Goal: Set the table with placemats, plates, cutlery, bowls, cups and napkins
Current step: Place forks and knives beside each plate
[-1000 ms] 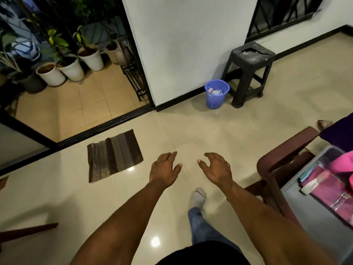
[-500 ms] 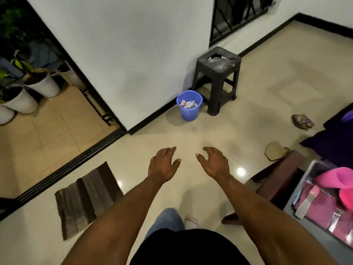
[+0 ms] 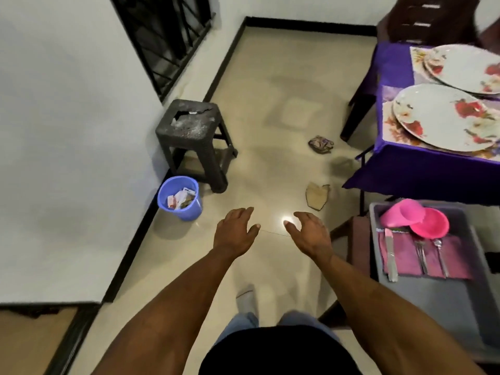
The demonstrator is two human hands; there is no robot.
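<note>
Stool: we see a dark plastic stool point(image 3: 192, 123) against the white wall point(image 3: 67, 131), its top cracked open and dusted with pale grit.
Bin: a small blue bin point(image 3: 180, 197) stands on the floor just beside the stool's near leg, with paper scraps inside.
Window: a black barred window grille point(image 3: 165, 36) is set in the wall above the stool.
Floor: we stand on glossy cream tiles point(image 3: 270, 90) edged by a black skirting; a lamp glare shows near the middle.
Litter: a crumpled patterned rag point(image 3: 321, 144) and a flat tan scrap point(image 3: 317, 196) lie on the tiles, apart from each other.
Chair: a dark wooden chair point(image 3: 422, 17) stands at top right.
</note>
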